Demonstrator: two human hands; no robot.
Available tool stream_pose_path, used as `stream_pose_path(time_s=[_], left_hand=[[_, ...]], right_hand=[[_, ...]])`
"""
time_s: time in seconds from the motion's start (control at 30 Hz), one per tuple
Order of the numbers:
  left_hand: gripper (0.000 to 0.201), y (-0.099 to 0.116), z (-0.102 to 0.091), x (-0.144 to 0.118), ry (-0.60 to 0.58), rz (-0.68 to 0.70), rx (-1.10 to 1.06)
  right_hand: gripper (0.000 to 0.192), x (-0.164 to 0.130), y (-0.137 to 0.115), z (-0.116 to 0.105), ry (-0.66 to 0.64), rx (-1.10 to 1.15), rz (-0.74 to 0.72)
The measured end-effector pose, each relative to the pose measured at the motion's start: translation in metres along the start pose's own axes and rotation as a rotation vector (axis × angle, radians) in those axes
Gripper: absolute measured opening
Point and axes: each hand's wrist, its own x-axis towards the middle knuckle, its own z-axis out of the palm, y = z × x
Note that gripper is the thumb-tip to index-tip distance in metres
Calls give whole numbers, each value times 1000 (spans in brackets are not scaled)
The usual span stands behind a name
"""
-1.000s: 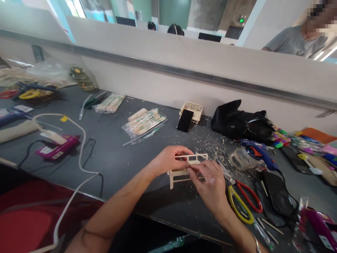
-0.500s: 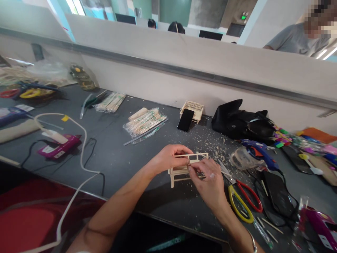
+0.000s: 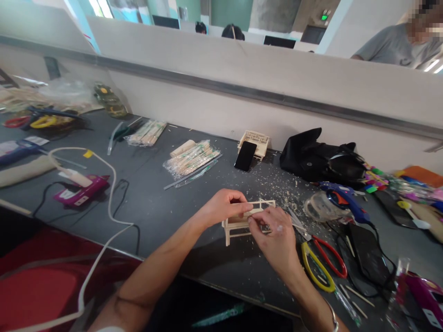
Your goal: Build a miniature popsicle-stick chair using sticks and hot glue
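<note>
A small model bench of pale wooden sticks [image 3: 232,226] stands on the dark table, with a seat, legs and an open back frame. My left hand [image 3: 226,206] grips its back frame from the left, thumb in front and fingers behind. My right hand [image 3: 275,228] is closed at the front of the frame, thumb and fingertips pinched near the left thumb. Whatever lies between those right fingertips is too small to make out. The right hand hides the bench's right side.
Scissors [image 3: 324,263] with red and yellow handles lie right of my right hand. Beyond are a glue gun [image 3: 342,200], a plastic cup [image 3: 320,206] and a black bag [image 3: 316,159]. A phone [image 3: 245,156] leans on another stick model [image 3: 260,139]. Bagged sticks [image 3: 194,159] and a power strip [image 3: 83,189] lie left.
My left thumb has shifted slightly right along the bench's frame. The right hand keeps nearly the same pinch, and the whole view has moved a little.
</note>
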Motion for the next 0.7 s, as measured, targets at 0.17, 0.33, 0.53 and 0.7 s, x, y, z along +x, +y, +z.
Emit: stream_pose_path(time_s=[0.17,0.33,0.53,0.7], left_hand=[[32,0,-1,0,4,-18,20],[33,1,-1,-1,6,-26,22],[33,1,0,-2,10,-25,19],[33,1,1,-2,12,-29,25]], right_hand=[[18,-1,0,1,11,29,4],[18,-1,-1,1,18,51,21],[17,-1,0,1,27,75,17],[16,-1,0,0,24,96,8]])
